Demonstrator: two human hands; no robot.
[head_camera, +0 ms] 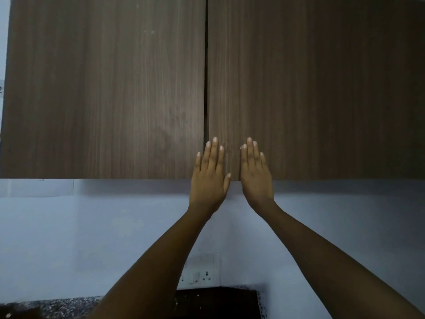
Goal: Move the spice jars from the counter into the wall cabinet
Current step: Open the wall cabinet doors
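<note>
Hands, left (208, 180) and right (255, 178), lie flat, spread, empty on handleless dark wood-grain cabinet doors (299, 88); stiff panels, so probably hook the bottom edge.

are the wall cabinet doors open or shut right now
Shut. Both wall cabinet doors lie flush, with only a thin dark seam between them. The left hand and right hand rest flat near that seam.

Dark brown woodgrain wall cabinet (103, 88), speckled grey counter (64, 307)
</note>
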